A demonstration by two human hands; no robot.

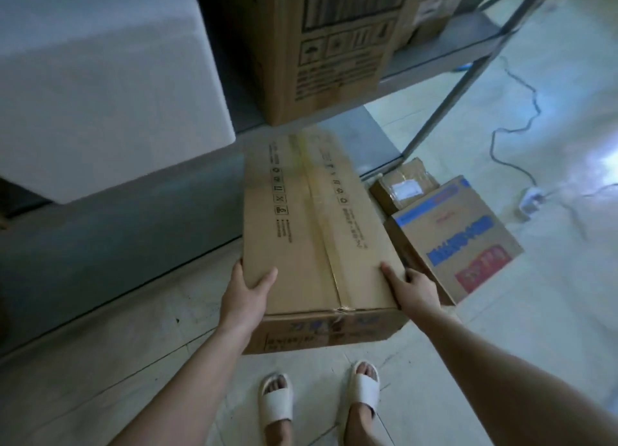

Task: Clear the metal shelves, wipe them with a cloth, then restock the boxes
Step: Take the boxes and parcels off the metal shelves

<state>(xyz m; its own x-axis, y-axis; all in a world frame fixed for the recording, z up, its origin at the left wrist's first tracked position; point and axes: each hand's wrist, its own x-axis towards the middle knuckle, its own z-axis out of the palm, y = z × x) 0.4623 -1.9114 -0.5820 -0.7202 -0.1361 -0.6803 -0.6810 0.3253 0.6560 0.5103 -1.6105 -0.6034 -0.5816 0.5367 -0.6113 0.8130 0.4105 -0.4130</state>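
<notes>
Long box (311,231) at centre, far end at 12 o'clock over the bottom shelf (117,245), left hand (245,293) and right hand (413,290) clamped round its near corners, thumbs on top; best kept level, clear of the floor boxes (468,245) at 3 o'clock.

L hand (245,291), R hand (413,288) hold long box (311,231) near corners.

Long taped cardboard box (314,231) level above floor.
</notes>
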